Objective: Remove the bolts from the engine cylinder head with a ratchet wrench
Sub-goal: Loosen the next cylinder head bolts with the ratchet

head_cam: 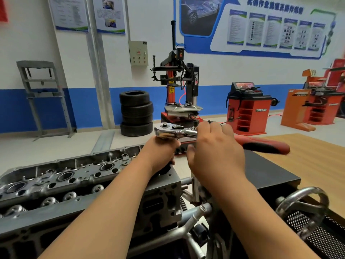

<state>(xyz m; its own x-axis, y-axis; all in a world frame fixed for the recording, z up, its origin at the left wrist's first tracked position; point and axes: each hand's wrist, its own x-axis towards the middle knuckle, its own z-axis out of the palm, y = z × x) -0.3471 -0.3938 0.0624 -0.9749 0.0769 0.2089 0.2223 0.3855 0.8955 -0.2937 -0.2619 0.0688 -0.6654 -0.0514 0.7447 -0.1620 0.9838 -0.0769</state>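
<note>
Your left hand gripped the chrome, red-handled ratchet wrench under its head; your right hand curled round its shank, above the right end of the grey cast-metal cylinder head on a steel stand. Stacked black tyres stood by the blue-banded wall.

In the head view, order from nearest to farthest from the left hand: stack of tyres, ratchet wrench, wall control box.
1. ratchet wrench, touching the left hand.
2. stack of tyres, on the floor behind.
3. wall control box, far wall.
</note>
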